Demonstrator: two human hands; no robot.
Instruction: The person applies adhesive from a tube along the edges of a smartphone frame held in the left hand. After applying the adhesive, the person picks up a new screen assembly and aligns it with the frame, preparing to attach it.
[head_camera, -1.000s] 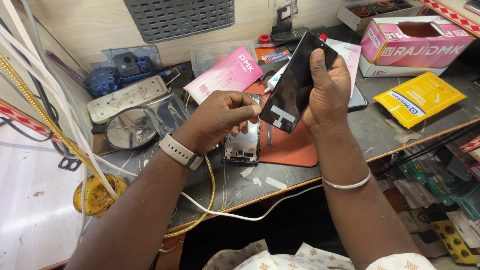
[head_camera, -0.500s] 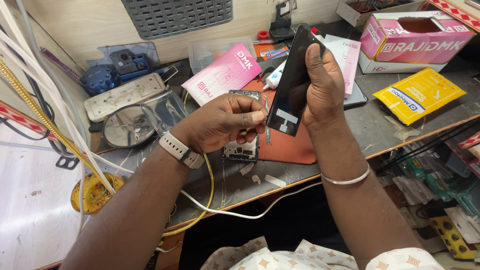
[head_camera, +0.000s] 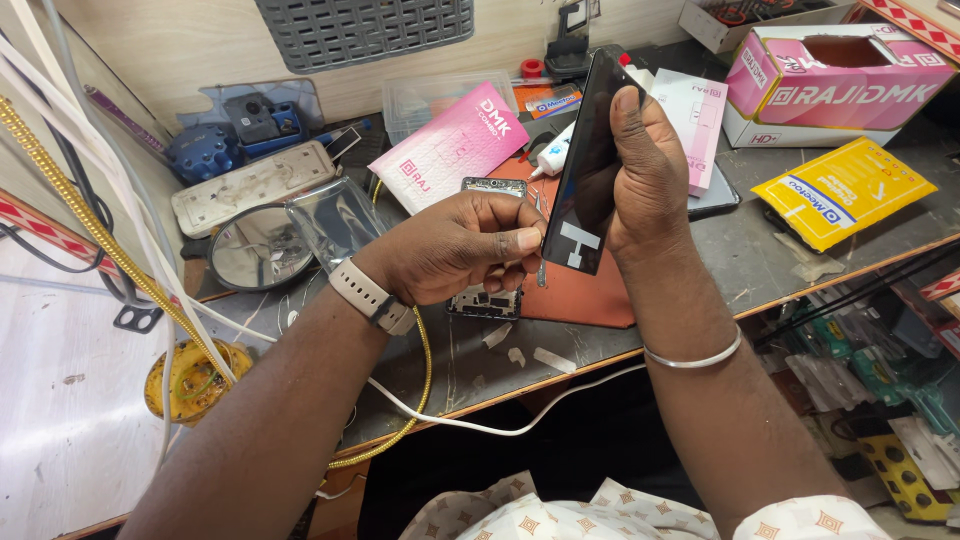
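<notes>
Upright, black phone screen (head_camera: 585, 170) in right hand (head_camera: 645, 175) grip; left hand (head_camera: 465, 250) pinching tweezers (head_camera: 540, 255).

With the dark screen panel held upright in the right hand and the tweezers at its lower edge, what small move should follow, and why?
Probably a short nudge of the tweezers along the panel's lower edge. The right hand grips the dark screen panel upright above the orange mat, and the left hand pinches the tweezers with their tips right at that edge, beside the white marking.

A pink box (head_camera: 835, 75) is seen far right, a yellow packet (head_camera: 842, 192) nearer, a round mirror (head_camera: 258, 248) left.
</notes>
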